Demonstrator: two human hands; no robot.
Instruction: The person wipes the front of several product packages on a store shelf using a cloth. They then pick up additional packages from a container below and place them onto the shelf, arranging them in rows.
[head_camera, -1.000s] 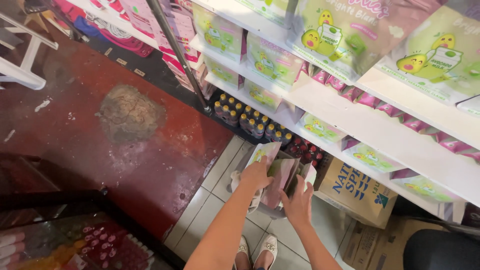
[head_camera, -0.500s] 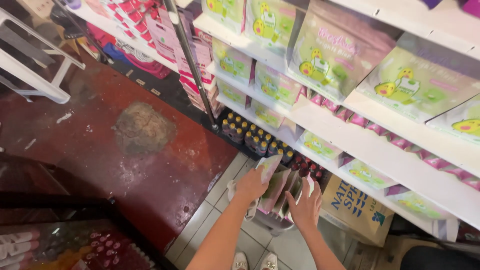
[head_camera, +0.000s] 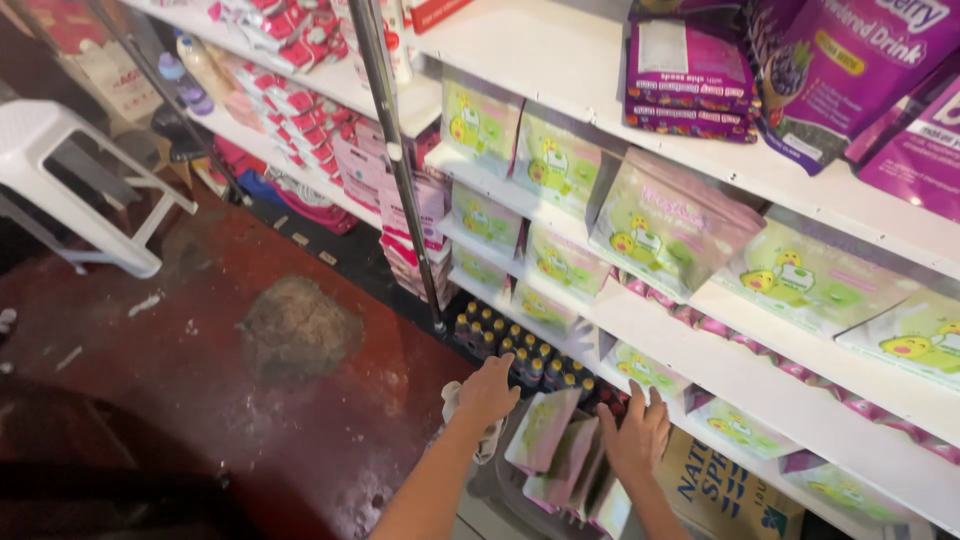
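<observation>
My left hand (head_camera: 488, 393) and my right hand (head_camera: 638, 437) hold a small stack of pale pink-and-green pouches (head_camera: 556, 447) between them, low in the view. The left hand grips the top edge of the leftmost pouch, and a bit of white material (head_camera: 462, 412) shows under its wrist. The right hand presses against the stack's right side with its fingers spread. A grey container (head_camera: 497, 492) shows below the pouches, mostly hidden. The hands are just in front of the lowest shelf (head_camera: 640, 330).
White shelves (head_camera: 800, 390) carry rows of green pouches (head_camera: 665, 225), with purple pouches (head_camera: 690, 70) higher up. Dark yellow-capped bottles (head_camera: 510, 350) stand on the floor under the shelf. A cardboard box (head_camera: 720, 497) is at right, a metal post (head_camera: 395, 170) ahead, a white stool (head_camera: 60, 170) at left.
The view has tilted up and toward the shelves. Both hands, with the pouches between them, have sunk lower in the frame, and the right hand's fingers have spread.
</observation>
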